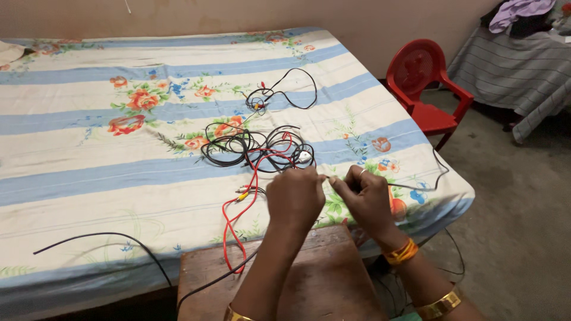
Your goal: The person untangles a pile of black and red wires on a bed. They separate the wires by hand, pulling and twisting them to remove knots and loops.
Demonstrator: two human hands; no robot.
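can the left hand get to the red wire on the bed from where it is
Probably yes: the red wire lies on the bed just beside the left hand with nothing between them, though that hand is pinching a thin wire with the right hand.

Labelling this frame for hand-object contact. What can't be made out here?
Head view only:
- Grip of left hand and right hand on the thin cable: fingertips face away, and the piece between them is too small.
- Cable tangle: overlapping loops hide which strand is which.
- Black cable: drops behind the wooden stool.
- Clothes pile: cut off by the top edge.
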